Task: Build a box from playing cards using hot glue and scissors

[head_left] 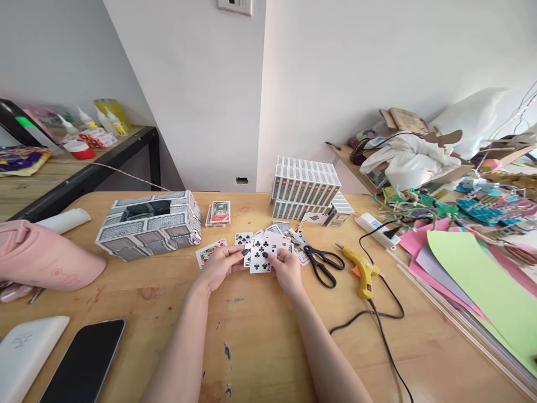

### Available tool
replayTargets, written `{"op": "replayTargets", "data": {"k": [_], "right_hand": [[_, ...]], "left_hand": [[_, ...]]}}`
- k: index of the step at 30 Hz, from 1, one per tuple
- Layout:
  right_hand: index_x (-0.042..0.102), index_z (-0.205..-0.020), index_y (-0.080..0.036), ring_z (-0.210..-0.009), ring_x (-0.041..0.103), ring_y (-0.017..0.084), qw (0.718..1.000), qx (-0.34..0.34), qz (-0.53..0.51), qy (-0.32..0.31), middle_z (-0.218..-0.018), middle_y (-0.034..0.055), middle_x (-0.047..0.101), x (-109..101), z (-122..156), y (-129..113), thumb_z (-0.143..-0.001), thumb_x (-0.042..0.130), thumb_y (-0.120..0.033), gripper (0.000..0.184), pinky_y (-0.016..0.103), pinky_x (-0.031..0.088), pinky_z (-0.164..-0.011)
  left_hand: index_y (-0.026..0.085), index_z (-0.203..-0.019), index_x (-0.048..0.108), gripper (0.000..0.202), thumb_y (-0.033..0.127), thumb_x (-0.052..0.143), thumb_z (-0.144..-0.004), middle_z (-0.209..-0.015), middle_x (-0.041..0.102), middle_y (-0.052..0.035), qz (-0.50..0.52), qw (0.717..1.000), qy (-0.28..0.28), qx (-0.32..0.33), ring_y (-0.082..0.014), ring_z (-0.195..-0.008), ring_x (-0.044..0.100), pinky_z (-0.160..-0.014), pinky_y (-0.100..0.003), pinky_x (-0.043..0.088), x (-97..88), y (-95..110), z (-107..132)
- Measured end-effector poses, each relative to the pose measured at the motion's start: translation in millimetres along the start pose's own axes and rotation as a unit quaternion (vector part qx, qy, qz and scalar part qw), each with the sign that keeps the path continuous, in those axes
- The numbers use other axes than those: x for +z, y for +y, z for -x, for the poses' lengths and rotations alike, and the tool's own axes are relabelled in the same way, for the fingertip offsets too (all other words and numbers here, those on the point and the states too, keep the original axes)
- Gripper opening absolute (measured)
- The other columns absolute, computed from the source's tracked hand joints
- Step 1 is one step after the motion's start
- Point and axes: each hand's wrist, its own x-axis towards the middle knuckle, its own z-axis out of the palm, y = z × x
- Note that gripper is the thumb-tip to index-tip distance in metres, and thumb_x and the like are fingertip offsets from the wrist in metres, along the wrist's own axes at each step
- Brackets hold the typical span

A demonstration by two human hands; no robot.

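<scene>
Both my hands meet over the wooden table (260,336), and together they pinch a playing card (260,256) that shows black clubs. My left hand (222,266) grips its left edge with thumb and fingers. My right hand (286,267) holds its right edge. Just behind the card, several loose playing cards (274,238) lie spread face up. One more card (208,252) lies alone to the left of my left hand.
A box covered in card backs (149,224) stands left. Stacked card packs (306,187) sit behind. Right of my hands lie black scissors (322,263) and a yellow glue gun (361,271) with its cord. Coloured paper sheets (474,268) fill the right. A phone (86,361) lies front left.
</scene>
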Motion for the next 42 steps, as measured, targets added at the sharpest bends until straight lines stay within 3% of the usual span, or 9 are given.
{"op": "replayTargets", "data": {"k": [4,13,20,29,34,39,42], "right_hand": [[0.060,-0.068,-0.019,-0.058,0.059,0.019,1.000,0.004,-0.023,-0.013,-0.062,0.0027,0.065,-1,-1,3,-0.061,0.065,-0.052,0.034,0.030,0.047,-0.056],[0.054,-0.058,-0.020,-0.048,0.051,0.014,1.000,-0.003,-0.009,0.011,-0.053,-0.0003,0.060,0,0,4,-0.059,0.067,-0.049,0.032,0.026,0.041,-0.048],[0.048,-0.054,-0.020,-0.044,0.044,0.012,1.000,-0.007,0.020,0.017,-0.047,-0.0034,0.052,-1,-1,7,-0.059,0.066,-0.049,0.034,0.024,0.035,-0.043],[0.051,-0.056,-0.020,-0.047,0.047,0.013,0.999,-0.004,0.044,0.014,-0.046,-0.0028,0.052,-4,-6,20,-0.059,0.067,-0.053,0.037,0.025,0.037,-0.046],[0.050,-0.054,-0.020,-0.045,0.046,0.013,1.000,0.002,0.008,0.007,-0.043,-0.0036,0.050,-5,-8,25,-0.056,0.070,-0.051,0.037,0.025,0.036,-0.044],[0.048,-0.053,-0.019,-0.044,0.046,0.011,0.998,0.023,-0.059,-0.007,-0.048,-0.0037,0.054,-4,-8,23,-0.050,0.077,-0.043,0.037,0.023,0.036,-0.044],[0.049,-0.053,-0.019,-0.045,0.047,0.011,0.997,0.028,-0.078,-0.007,-0.050,-0.0034,0.055,-4,-8,19,-0.049,0.078,-0.041,0.037,0.024,0.038,-0.045]], "left_hand": [[0.014,-0.095,0.068,0.033,0.025,0.072,-0.065,-0.098,0.069,-0.0096,0.016,0.999,-0.038,-0.018,-0.0190,-0.085,0.064,-0.080,-0.032,0.053,-2.2,1,3],[0.016,-0.098,0.068,0.039,0.029,0.074,-0.062,-0.097,0.069,-0.0092,-0.007,0.998,-0.065,-0.008,-0.0215,-0.091,0.064,-0.085,-0.035,0.049,6.8,4,4],[0.015,-0.092,0.070,0.040,0.030,0.077,-0.056,-0.094,0.070,-0.0086,-0.021,0.999,-0.041,0.005,-0.0225,-0.088,0.064,-0.084,-0.036,0.048,12.1,2,0],[0.012,-0.075,0.068,0.038,0.028,0.082,-0.044,-0.072,0.070,-0.0044,-0.021,0.999,0.041,-0.011,-0.0175,-0.069,0.064,-0.076,-0.034,0.050,16.5,-3,-6],[0.013,-0.063,0.062,0.035,0.029,0.083,-0.039,-0.060,0.063,0.0005,-0.052,0.994,0.093,-0.017,-0.0141,-0.060,0.060,-0.065,-0.030,0.052,20.5,-4,-8],[0.013,-0.056,0.058,0.034,0.027,0.083,-0.037,-0.055,0.059,0.0030,-0.048,0.993,0.104,-0.020,-0.0125,-0.056,0.058,-0.062,-0.029,0.052,22.8,-5,-10],[0.013,-0.062,0.063,0.031,0.027,0.082,-0.042,-0.059,0.063,0.0008,-0.043,0.996,0.083,-0.009,-0.0140,-0.061,0.060,-0.066,-0.030,0.052,20.5,-4,-8]]}}
